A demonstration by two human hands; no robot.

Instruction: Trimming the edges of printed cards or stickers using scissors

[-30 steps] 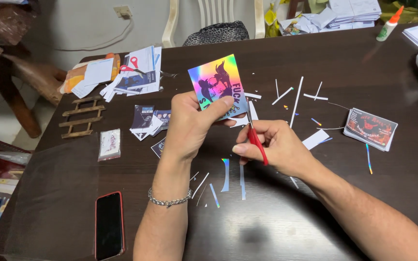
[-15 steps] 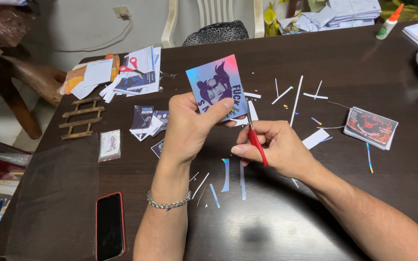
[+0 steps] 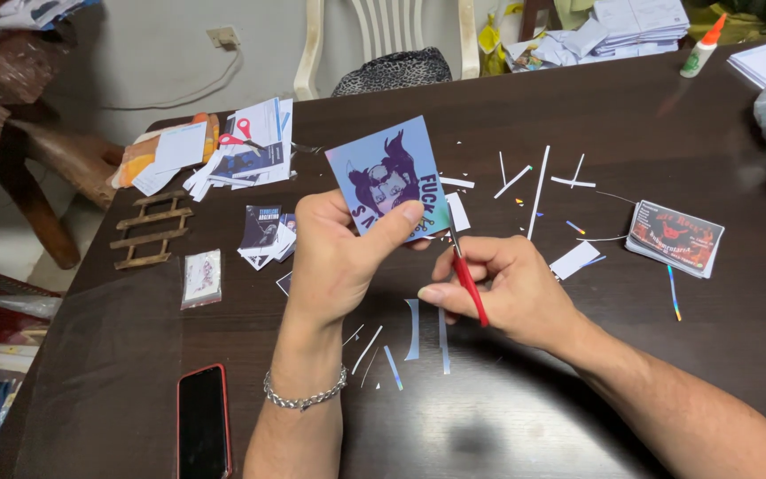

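My left hand holds up a square holographic sticker with a dark cartoon figure, thumb pressed on its lower right edge. My right hand grips red-handled scissors, whose blades point up to the sticker's lower right corner. A silver chain bracelet sits on my left wrist. Thin cut strips lie on the dark table just below both hands.
A red-cased phone lies near the front left edge. Small card piles, a stack of printed stickers, more white strips, a paper heap with another pair of red scissors, a glue bottle and a white chair surround the work spot.
The sticker has tilted slightly in my left hand, its sheen turning from rainbow to pale blue. Both hands stay in about the same place.
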